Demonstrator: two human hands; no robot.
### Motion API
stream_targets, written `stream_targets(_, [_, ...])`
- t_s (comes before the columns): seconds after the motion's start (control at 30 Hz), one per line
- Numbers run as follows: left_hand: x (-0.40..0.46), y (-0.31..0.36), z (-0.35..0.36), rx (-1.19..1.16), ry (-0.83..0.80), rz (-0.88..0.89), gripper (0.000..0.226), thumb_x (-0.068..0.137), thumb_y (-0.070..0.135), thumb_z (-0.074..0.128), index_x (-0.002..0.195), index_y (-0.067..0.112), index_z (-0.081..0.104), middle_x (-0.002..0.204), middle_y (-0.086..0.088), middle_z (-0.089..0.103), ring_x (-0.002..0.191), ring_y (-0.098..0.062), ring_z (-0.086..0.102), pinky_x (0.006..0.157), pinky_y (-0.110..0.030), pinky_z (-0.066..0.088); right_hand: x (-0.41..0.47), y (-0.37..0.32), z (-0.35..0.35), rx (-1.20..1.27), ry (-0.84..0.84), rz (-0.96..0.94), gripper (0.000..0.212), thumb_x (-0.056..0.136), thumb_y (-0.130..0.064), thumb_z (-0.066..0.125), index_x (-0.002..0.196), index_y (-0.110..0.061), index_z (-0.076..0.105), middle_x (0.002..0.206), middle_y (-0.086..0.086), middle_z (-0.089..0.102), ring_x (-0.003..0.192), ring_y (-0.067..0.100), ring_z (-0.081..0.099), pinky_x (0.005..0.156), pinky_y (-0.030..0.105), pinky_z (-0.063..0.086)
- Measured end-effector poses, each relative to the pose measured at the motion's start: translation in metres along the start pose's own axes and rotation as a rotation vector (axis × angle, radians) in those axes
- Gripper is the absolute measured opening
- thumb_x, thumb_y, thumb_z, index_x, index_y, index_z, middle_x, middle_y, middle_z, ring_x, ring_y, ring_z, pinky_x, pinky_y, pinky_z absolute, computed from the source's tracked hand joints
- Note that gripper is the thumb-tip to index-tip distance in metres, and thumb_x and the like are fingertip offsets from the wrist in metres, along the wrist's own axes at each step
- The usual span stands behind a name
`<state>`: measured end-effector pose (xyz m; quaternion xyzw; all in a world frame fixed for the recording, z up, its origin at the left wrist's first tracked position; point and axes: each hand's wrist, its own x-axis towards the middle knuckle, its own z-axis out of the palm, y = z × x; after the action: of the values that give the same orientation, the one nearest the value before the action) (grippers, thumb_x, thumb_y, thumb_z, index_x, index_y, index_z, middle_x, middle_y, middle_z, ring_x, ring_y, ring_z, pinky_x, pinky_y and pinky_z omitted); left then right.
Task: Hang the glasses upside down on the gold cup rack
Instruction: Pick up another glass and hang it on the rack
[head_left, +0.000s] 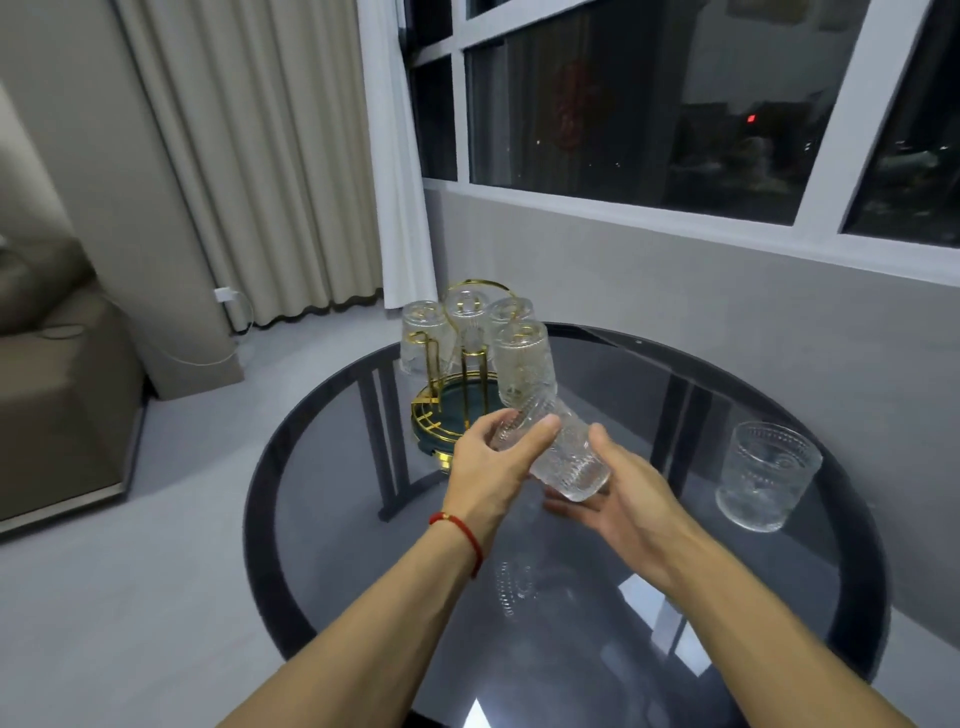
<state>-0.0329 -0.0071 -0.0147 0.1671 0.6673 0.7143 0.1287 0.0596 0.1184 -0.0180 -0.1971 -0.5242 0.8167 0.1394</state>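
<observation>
A gold cup rack (441, 410) on a green round base stands at the far left of the round dark glass table (779, 597). Several clear ribbed glasses (522, 358) hang upside down on its prongs. I hold another clear ribbed glass (566, 457) tilted on its side just in front of the rack. My left hand (488, 467) grips its upper end with thumb and fingers. My right hand (623, 493) cups its lower end from the right and below. One more glass (769, 475) stands upright on the table at the right.
A grey wall and a large dark window run behind the table. Beige and white curtains hang at the back left. A beige sofa sits at the far left on the pale floor, with a charger cable plugged into the wall beside it.
</observation>
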Motion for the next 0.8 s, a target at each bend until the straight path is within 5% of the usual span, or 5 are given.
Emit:
stream_targets(0.17, [0.011,-0.016,-0.042,0.283,-0.028,0.119,0.054,0.1,0.056,0.045,0.145,0.026,0.05,0.148,-0.003,0.048,0.136,-0.018,0.046,0.117,-0.044,0.037,0.006,-0.004,0.013,-0.007,0.149,-0.162,0.031,0.098,-0.024,0.07,0.124,-0.007,0.068,0.125,0.019,0.077,0.107,0.028,0.078,0.087,0.046,0.062])
stream_targets(0.37, [0.028,-0.064,-0.08,1.108,-0.123,0.109,0.064,0.1,0.061,0.03,0.159,0.045,0.009,0.172,0.002,-0.005,0.157,-0.024,-0.008,0.121,-0.067,-0.003,-0.002,-0.043,0.049,-0.446,0.207,-0.538,0.077,0.073,-0.054,0.081,0.143,-0.031,0.059,0.132,-0.01,0.069,0.121,0.006,0.066,0.103,0.039,0.055])
stream_targets(0.47, [0.03,-0.075,-0.085,1.248,-0.141,0.12,0.068,0.098,0.066,0.021,0.159,0.045,-0.003,0.172,0.002,-0.005,0.157,-0.025,-0.008,0.117,-0.071,-0.011,0.013,-0.067,0.089,-0.639,0.22,-0.634,0.078,0.082,-0.052,0.082,0.151,-0.041,0.047,0.148,-0.001,0.061,0.13,0.017,0.059,0.104,0.044,0.053])
stream_targets(0.6, [0.028,-0.078,-0.084,1.286,-0.127,0.153,0.072,0.096,0.067,0.02,0.159,0.042,-0.005,0.173,0.0,-0.003,0.158,-0.027,-0.002,0.115,-0.074,-0.011,0.047,-0.088,0.139,-0.904,0.237,-0.753,0.072,0.087,-0.046,0.08,0.151,-0.031,0.05,0.153,0.002,0.057,0.139,0.023,0.054,0.11,0.047,0.05])
stream_targets(0.8, [0.03,-0.081,-0.085,1.298,-0.124,0.176,0.074,0.095,0.069,0.017,0.16,0.037,0.004,0.173,-0.003,0.0,0.158,-0.028,0.001,0.114,-0.076,-0.01,0.082,-0.085,0.171,-1.089,0.158,-0.678,0.072,0.09,-0.041,0.078,0.155,-0.026,0.053,0.157,0.005,0.057,0.148,0.027,0.048,0.12,0.049,0.04])
